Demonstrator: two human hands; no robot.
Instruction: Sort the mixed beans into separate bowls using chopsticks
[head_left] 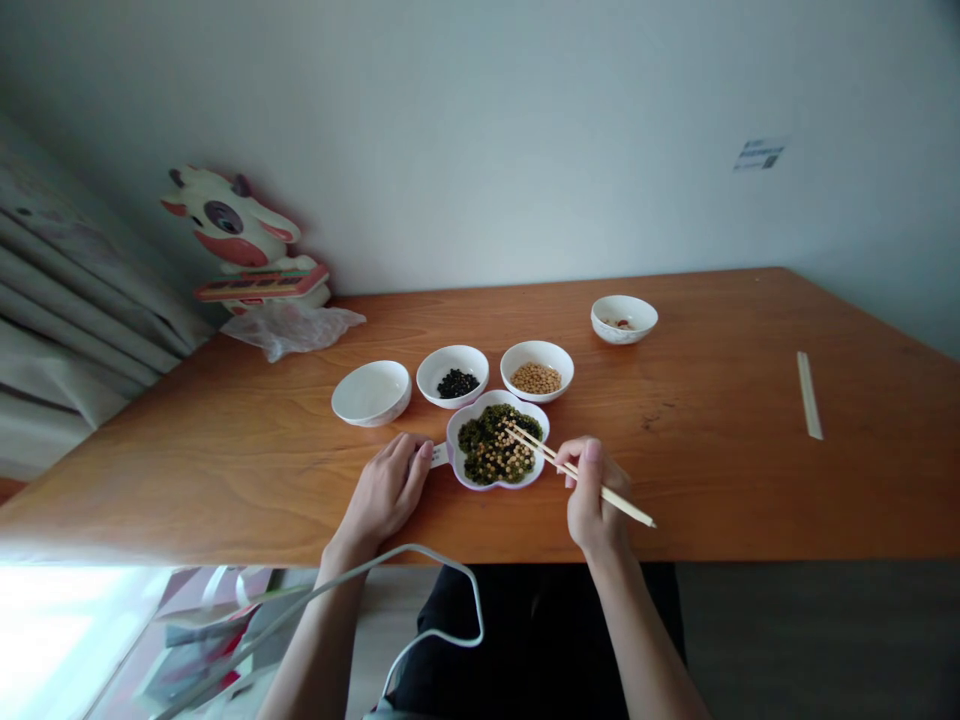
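Observation:
My left hand [390, 484] is wrapped around the short handle of a white flower-shaped dish [455, 458], which lies on the table. Dark green beans or seeds fill the dish, mixed with black and tan ones. A pair of wooden chopsticks [622, 505] is gripped in my right hand [595, 490], their tips among the beans near the dish's middle. Whether a bean is between the tips is too small to tell. Behind the dish stand a bowl of tan soybeans [536, 378], a bowl of black beans [457, 383] and an empty white bowl [372, 392].
Farther back, a white bowl [624, 320] holds a few small reddish bits. A wrapped chopstick sleeve [810, 395] lies on the right of the wooden table [712, 430]. At the back left are a cow toy [240, 235] and a plastic bag [292, 328]. A pale cable [420, 548] crosses my left forearm.

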